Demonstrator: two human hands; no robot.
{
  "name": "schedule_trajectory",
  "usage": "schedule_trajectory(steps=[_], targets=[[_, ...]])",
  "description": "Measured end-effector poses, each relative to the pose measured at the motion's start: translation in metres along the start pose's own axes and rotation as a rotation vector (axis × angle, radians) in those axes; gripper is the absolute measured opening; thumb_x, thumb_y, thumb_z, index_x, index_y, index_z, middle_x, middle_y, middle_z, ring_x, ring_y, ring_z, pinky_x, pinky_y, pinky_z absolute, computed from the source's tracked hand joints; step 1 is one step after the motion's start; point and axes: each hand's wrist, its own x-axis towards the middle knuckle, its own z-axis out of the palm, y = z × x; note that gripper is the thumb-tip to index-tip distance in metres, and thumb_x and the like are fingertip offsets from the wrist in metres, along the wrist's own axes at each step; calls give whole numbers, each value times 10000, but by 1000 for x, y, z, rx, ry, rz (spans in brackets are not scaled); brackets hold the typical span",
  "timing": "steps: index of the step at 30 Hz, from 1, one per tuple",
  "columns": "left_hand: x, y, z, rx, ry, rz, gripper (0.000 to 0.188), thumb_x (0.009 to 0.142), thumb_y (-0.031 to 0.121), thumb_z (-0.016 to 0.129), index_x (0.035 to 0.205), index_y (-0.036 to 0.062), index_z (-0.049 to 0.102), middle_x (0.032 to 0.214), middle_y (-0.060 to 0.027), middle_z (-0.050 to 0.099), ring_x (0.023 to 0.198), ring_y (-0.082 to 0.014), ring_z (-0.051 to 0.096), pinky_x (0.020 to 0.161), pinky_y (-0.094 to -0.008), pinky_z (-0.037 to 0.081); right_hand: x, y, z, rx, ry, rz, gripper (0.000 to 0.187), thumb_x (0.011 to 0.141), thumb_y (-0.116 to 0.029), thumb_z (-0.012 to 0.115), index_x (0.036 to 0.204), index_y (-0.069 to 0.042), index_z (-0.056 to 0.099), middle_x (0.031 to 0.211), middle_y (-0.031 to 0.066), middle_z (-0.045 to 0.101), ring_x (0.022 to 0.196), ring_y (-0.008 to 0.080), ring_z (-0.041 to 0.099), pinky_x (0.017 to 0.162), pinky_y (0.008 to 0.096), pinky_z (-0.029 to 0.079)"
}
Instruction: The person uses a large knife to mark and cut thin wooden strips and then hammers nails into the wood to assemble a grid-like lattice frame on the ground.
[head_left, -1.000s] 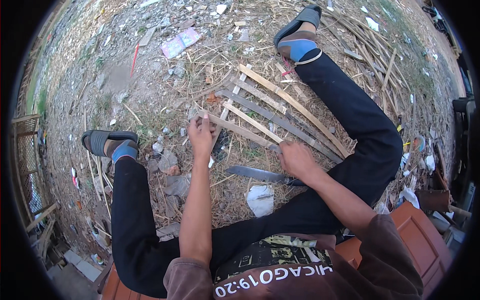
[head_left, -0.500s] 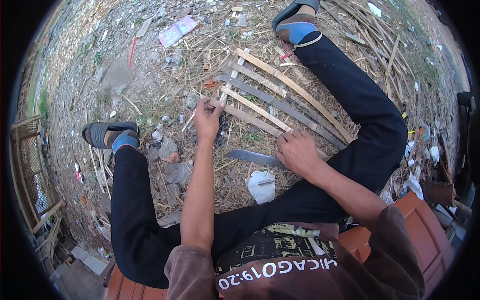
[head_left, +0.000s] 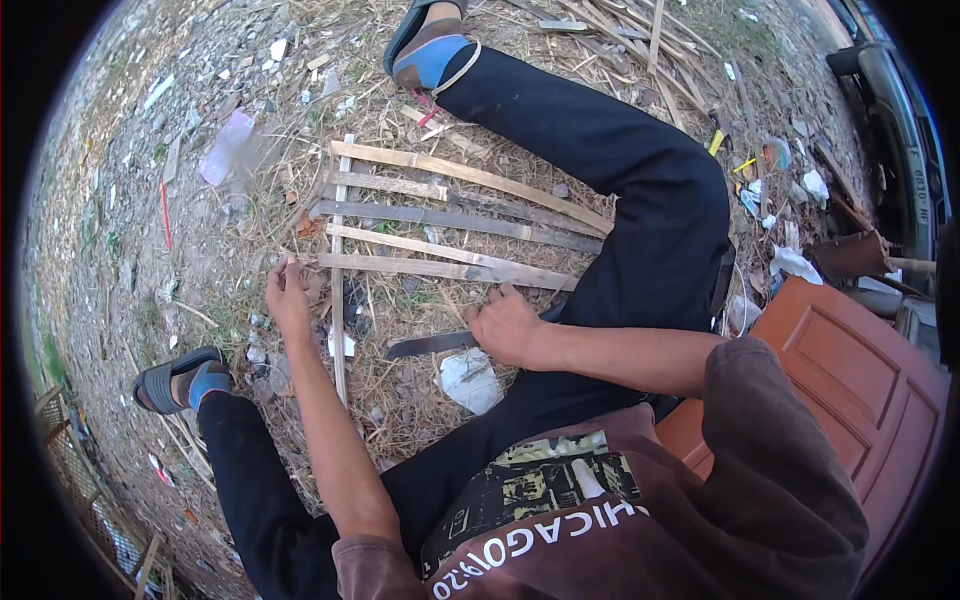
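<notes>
Several split bamboo slats lie fanned out between my legs, the top one [head_left: 430, 165] farthest away. Their left ends lie on a thin crosswise strip [head_left: 338, 315], while their right ends converge by my right thigh. My left hand [head_left: 288, 302] is closed, fingertips by the left end of the nearest slat [head_left: 400, 264]; whether anything is between them cannot be seen. My right hand [head_left: 508, 325] lies palm down with curled fingers at that slat's near edge. A dark machete blade [head_left: 430, 344] runs beneath this hand. What these fingers grip, if anything, is hidden.
A pale stone slab [head_left: 468, 380] lies just below the blade. More split strips [head_left: 610, 40] are heaped beyond my bent leg. A reddish wooden panel [head_left: 850, 370] is at the right. A mesh-sided frame [head_left: 85, 480] stands at the left edge. Rubble and dry grass cover the ground.
The view has turned and shifted to the right, so the slats now appear more level. My left hand has moved slightly off the nearest slat's end. The machete remains beside the stone slab.
</notes>
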Motion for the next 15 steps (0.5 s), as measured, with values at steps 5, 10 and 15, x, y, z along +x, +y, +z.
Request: schedule_trajectory(steps=[5,10,15], targets=[[27,5,-47,-95,-20,57,282,996,270,587,1205,82,600,1031,-9,655,751,-63,522,602,-224,403,0,0,-3,62,81,-89,117,728,-213,669,773,-109,698,708,70,685,795,254,653,740,405,427],[24,16,-59,-128,33,-5,337,1006,299,569,1278,101,559,1083,-10,627,768,-68,529,644,-228,416,3,-10,-5,-32,2,-221,103,765,-195,649,773,-147,740,768,54,717,781,238,694,682,427,472],[20,24,-71,-180,-1,-32,358,1016,314,540,1328,138,550,1107,-2,596,818,-81,526,695,-247,428,2,-4,-33,73,41,-347,100,748,-189,659,769,-122,730,731,70,707,751,280,702,607,474,505]])
